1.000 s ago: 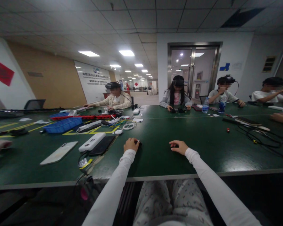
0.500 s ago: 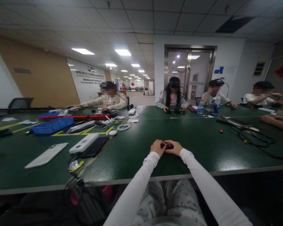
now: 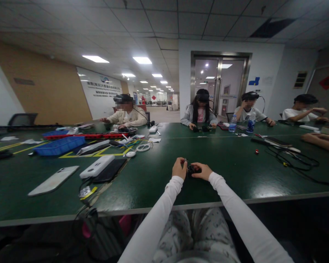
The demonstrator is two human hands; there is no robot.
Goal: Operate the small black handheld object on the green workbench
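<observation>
Close to the table's near edge, my right hand (image 3: 203, 172) has its fingers closed around a small black object (image 3: 190, 170), whose kind I cannot make out. My left hand (image 3: 179, 168) is just to the left of it, raised a little, with thumb and fingers pinched together. A tiny greyish piece (image 3: 185, 160) shows at the left fingertips; it is too small to name. A narrow gap separates the left fingers from the black object. Both forearms wear white sleeves.
On the green table (image 3: 148, 182), a white phone (image 3: 54, 180), a white power bank (image 3: 97, 167) and a blue tray (image 3: 60, 146) lie left. Black cables (image 3: 296, 160) and a small red item (image 3: 256, 151) lie right. Several people sit across, near two bottles (image 3: 232, 124).
My left hand has come away from the black object, moving left and slightly up with the tiny piece at its fingertips. The right hand stays nearly in place.
</observation>
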